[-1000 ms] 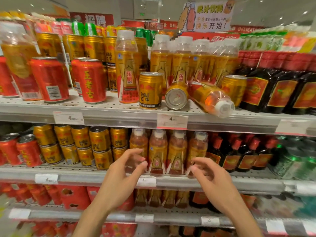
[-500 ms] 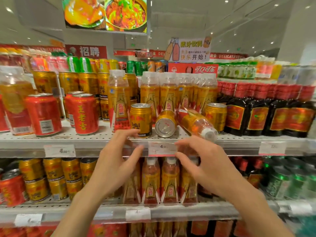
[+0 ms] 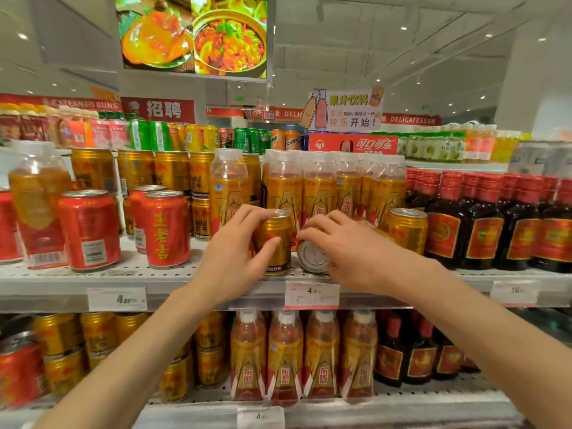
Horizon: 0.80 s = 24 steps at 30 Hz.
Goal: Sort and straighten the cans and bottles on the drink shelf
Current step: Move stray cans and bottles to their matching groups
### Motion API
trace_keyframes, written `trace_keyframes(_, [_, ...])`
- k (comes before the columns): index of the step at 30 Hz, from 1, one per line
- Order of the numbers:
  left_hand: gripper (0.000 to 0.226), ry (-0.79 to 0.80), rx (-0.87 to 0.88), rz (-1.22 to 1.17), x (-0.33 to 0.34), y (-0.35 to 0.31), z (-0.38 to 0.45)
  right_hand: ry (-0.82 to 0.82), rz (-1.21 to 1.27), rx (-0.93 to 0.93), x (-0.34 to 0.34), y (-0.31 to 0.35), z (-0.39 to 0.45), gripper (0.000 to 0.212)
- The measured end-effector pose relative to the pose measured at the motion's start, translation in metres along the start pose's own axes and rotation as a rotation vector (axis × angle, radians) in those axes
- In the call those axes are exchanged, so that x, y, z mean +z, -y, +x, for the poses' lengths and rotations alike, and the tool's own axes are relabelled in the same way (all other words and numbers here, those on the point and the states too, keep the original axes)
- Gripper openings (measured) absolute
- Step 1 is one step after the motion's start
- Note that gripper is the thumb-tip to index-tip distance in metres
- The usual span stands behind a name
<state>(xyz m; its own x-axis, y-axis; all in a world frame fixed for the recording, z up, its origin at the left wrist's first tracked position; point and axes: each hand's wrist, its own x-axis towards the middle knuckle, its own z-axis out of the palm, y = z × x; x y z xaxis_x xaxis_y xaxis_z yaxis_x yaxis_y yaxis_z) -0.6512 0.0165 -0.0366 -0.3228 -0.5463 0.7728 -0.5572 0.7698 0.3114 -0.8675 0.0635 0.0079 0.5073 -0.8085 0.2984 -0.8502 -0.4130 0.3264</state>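
On the middle shelf [image 3: 185, 275] an upright gold can [image 3: 277, 243] stands at the front; my left hand [image 3: 238, 258] is wrapped around it, thumb on its front and fingers at its rim. Beside it on the right a gold can lies on its side [image 3: 312, 257], silver end facing me, and my right hand [image 3: 346, 249] rests over it. A toppled orange bottle behind my right hand is mostly hidden. Another upright gold can [image 3: 407, 229] stands further right. Orange drink bottles [image 3: 318, 187] stand in a row behind.
Red cans [image 3: 167, 229] and a large orange bottle [image 3: 37, 209] stand at the left of the same shelf, dark red-capped bottles [image 3: 483, 224] at the right. Below are gold cans [image 3: 99, 339] and orange bottles [image 3: 284, 357]. Price tags [image 3: 311, 295] line the shelf edge.
Both hands have risen from the lower shelf to the middle shelf. The left hand has closed on the upright gold can and the right hand has come down over the lying can.
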Motion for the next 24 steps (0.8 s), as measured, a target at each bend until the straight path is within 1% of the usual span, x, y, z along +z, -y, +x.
trace_keyframes(3, [0.040,-0.014,-0.004,-0.021,0.002,0.001,0.000,-0.025,-0.023,-0.029,0.003,-0.005,0.000,0.080])
trace_keyframes(7, [0.041,-0.011,-0.015,-0.041,0.003,0.001,0.000,-0.069,0.020,-0.046,0.001,-0.014,-0.001,0.075])
trace_keyframes(9, [0.040,-0.014,-0.010,-0.041,0.003,0.002,0.000,-0.118,0.122,-0.003,-0.007,-0.020,-0.001,0.074])
trace_keyframes(11, [0.039,-0.017,-0.002,-0.035,0.003,0.002,0.000,-0.147,0.309,0.085,-0.017,-0.024,0.000,0.072])
trace_keyframes(13, [0.039,-0.016,-0.001,-0.029,0.003,0.002,0.000,-0.124,0.454,0.173,-0.023,-0.028,0.005,0.064])
trace_keyframes(16, [0.040,-0.020,-0.010,-0.025,0.003,0.000,0.000,-0.085,0.492,0.241,-0.020,-0.032,0.016,0.039])
trace_keyframes(18, [0.040,-0.026,-0.011,-0.025,0.003,-0.001,0.000,-0.101,0.530,0.265,-0.015,-0.034,0.024,0.027])
trace_keyframes(21, [0.040,-0.021,-0.014,-0.025,0.004,0.000,0.000,-0.143,0.527,0.288,-0.006,-0.031,0.031,0.023])
trace_keyframes(24, [0.040,-0.015,-0.020,-0.002,0.004,-0.001,0.000,-0.150,0.500,0.296,-0.004,-0.028,0.034,0.021])
